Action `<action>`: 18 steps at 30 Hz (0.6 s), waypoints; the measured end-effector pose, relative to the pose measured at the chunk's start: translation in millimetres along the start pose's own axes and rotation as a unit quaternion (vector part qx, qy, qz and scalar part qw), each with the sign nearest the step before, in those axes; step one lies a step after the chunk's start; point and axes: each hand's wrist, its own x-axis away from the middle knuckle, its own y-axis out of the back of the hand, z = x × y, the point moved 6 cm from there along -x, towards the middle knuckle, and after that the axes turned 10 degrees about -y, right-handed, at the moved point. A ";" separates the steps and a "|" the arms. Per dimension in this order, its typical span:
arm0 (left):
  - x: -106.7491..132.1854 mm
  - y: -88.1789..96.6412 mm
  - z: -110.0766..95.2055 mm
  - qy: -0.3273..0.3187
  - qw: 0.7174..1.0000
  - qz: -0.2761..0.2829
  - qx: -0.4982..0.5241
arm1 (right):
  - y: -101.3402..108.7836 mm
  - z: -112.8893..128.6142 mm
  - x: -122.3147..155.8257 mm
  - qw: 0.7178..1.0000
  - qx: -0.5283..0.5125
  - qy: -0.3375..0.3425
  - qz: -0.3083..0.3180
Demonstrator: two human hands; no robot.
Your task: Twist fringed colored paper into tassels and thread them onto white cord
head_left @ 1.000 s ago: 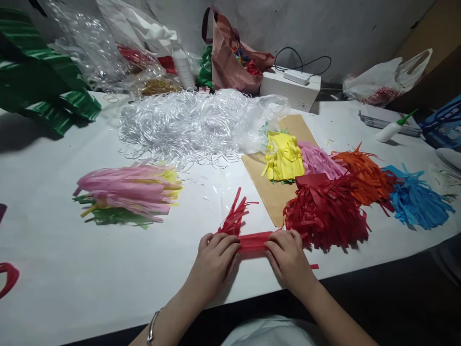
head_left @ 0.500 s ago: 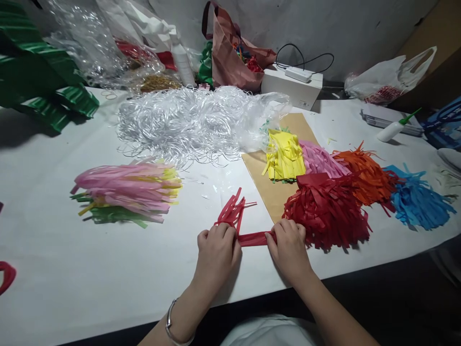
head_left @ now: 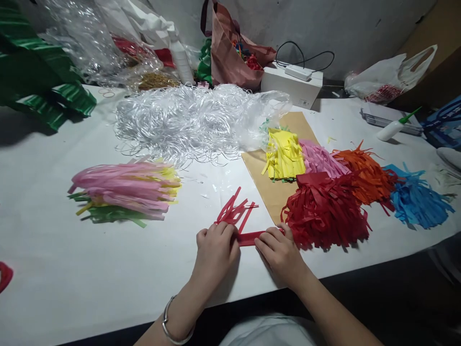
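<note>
1. Left hand curls over the red paper strip, pinching it
2. Right hand pinches it farther along, beside the red fringed pile
3. Strip stretches between both hands, over the white table

The hands are bare, a slim silver bangle rings the left wrist, and the clothing is pale.

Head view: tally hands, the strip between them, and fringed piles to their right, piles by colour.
Hands, left hand and right hand: 2
Red strip: 1
Yellow pile: 1
Pink pile: 1
Orange pile: 1
Dark red pile: 1
Blue pile: 1
Total: 8
Green bits under the yellow pile left out: count unclear.
</note>
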 end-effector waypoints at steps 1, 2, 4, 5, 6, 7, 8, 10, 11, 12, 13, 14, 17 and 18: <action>-0.1 3.1 -1.1 -0.011 1.000 -0.009 0.005 | -2.7 0.1 -0.7 1.000 0.008 0.002 0.004; 0.0 6.5 -3.7 -0.033 0.999 -0.022 0.009 | -4.2 0.2 -1.6 1.000 0.013 0.005 0.005; 1.2 11.8 -13.2 -0.108 0.993 -0.044 0.014 | -3.3 0.3 -3.3 1.000 0.009 0.004 -0.006; 2.6 12.5 -18.4 -0.149 0.988 -0.049 0.013 | -1.3 0.4 -3.8 1.000 0.002 0.001 -0.013; 4.3 11.6 -22.9 -0.183 0.982 -0.048 0.009 | 0.7 0.7 -4.0 1.000 -0.008 -0.001 -0.018; 6.0 9.4 -25.9 -0.207 0.977 -0.044 0.003 | 2.6 1.2 -3.9 1.000 -0.019 -0.003 -0.018; 7.4 6.4 -27.4 -0.221 0.974 -0.040 -0.003 | 3.7 1.6 -3.5 0.999 -0.029 -0.006 -0.014; 9.8 0.6 -27.3 -0.230 0.973 -0.035 -0.004 | 3.3 1.7 -2.3 0.999 -0.038 -0.015 0.005; 10.8 -1.4 -26.4 -0.231 0.972 -0.034 0.003 | 2.6 1.5 -1.3 0.999 -0.035 -0.019 0.013; 11.6 -2.4 -25.2 -0.228 0.973 -0.035 0.012 | 1.8 1.0 -0.2 0.999 -0.028 -0.022 0.018; 12.3 -2.4 -23.6 -0.222 0.974 -0.037 0.021 | 1.3 0.2 1.1 0.999 -0.020 -0.026 0.019; 12.8 -1.4 -22.0 -0.213 0.976 -0.040 0.029 | 1.2 -0.9 2.6 0.999 -0.013 -0.031 0.017; 14.2 5.0 -18.0 -0.185 0.980 -0.052 0.042 | 3.5 -5.3 7.8 0.999 -0.015 -0.052 0.004; 14.7 7.2 -17.3 -0.177 0.982 -0.056 0.045 | 4.9 -7.2 9.4 0.998 -0.020 -0.064 -0.001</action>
